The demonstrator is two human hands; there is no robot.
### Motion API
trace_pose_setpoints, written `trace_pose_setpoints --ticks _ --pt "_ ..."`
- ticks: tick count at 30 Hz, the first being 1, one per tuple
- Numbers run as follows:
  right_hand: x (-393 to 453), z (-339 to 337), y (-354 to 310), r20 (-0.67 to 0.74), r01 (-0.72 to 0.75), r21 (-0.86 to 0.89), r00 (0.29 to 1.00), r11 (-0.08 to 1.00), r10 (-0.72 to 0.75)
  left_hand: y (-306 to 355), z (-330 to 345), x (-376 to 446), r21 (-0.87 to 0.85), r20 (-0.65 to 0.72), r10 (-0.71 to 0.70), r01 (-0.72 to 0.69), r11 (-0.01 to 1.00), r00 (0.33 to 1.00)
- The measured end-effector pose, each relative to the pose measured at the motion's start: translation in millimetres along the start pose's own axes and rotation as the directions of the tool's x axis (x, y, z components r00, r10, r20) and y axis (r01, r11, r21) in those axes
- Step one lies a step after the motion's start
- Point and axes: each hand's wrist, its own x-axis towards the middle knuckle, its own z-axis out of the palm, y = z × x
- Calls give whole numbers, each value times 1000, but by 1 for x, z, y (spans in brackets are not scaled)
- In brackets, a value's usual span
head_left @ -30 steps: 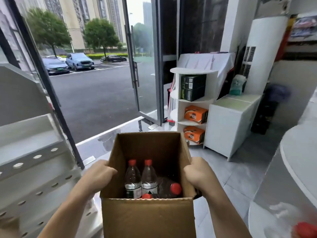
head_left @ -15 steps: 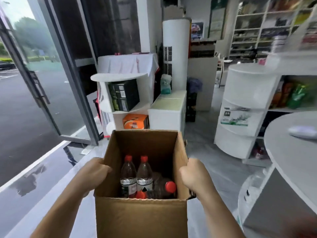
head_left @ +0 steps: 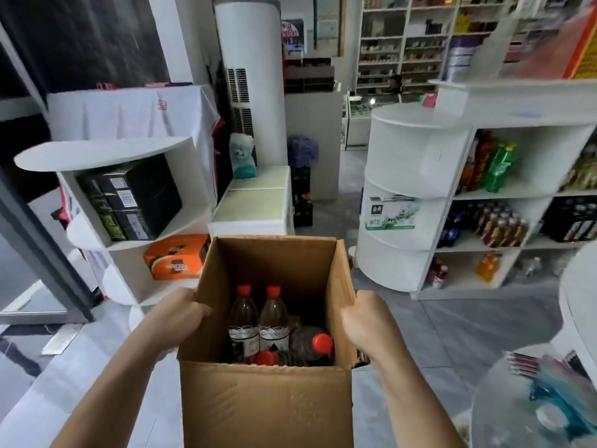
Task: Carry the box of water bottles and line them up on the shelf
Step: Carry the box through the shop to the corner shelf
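1. Fingers [head_left: 190, 310] of the left hand [head_left: 176, 318] are curled over the top edge of the left wall of the cardboard box [head_left: 268, 405], clamping that wall.
2. Right hand [head_left: 368, 321] is clenched against the right wall of the box; its fingertips are hidden behind the cardboard, so the exact hold cannot be confirmed.
3. Box position: held in the air in front of the body, top flaps open, above the grey floor [head_left: 452, 334].
4. Contents: two water bottles [head_left: 258, 321] with red caps stand upright side by side; another red-capped bottle [head_left: 311, 345] lies tilted beside them. A further red cap shows near the front wall. Total count cannot be determined.
5. Progress: the carrying stage is under way. No bottle has left the box.
6. Remaining: reach the target shelf, set the box down, then line up the bottles. The drinks shelving [head_left: 504, 221] ahead on the right, already partly stocked, is a likely destination, though this is a judgement only.
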Motion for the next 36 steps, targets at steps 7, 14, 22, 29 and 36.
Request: trace_pose_setpoints --ticks 7,14,22,29,36 --pt "126 2 -6 -124 -128 69 983 989 136 78 29 166 147 151 146 -168 975 978" --pt "224 -23 -13 -283 -267 174 908 948 308 187 81 302 144 321 269 -328 934 908" --pt "317 -74 11 -428 -387 232 783 892 451 297 170 388 80 490 369 -462 883 790" --pt "411 -121 61 -453 -451 255 726 855 518 367 286 477 94 577 357 -494 864 734" --pt "505 -156 112 -431 -507 287 690 813 582 427 373 533 163 602 312 -496 853 735"
